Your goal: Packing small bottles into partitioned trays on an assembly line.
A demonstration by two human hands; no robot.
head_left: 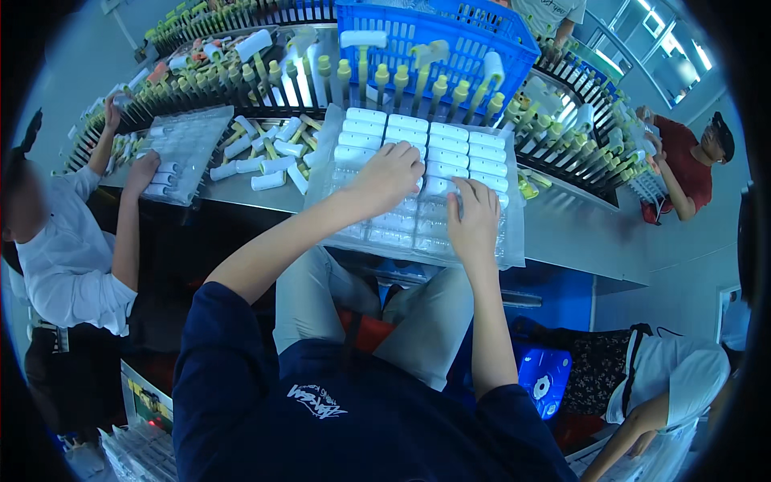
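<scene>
A clear plastic blister tray [514, 241] lies on the steel counter in front of me, its far rows filled with white cylinders [450, 145]. My left hand [387, 178] rests palm down on the tray's middle, fingers pressing on a white cylinder. My right hand [474, 218] lies on the tray beside it, fingertips at the filled rows. Whether either hand holds a piece is hidden by the fingers.
Loose white cylinders [269, 157] lie left of the tray. A blue basket [434, 32] stands behind, on a curved conveyor of yellow-tipped pegs [562, 136]. A person on the left [72, 241] handles another clear tray [185, 149]. Other people sit at right.
</scene>
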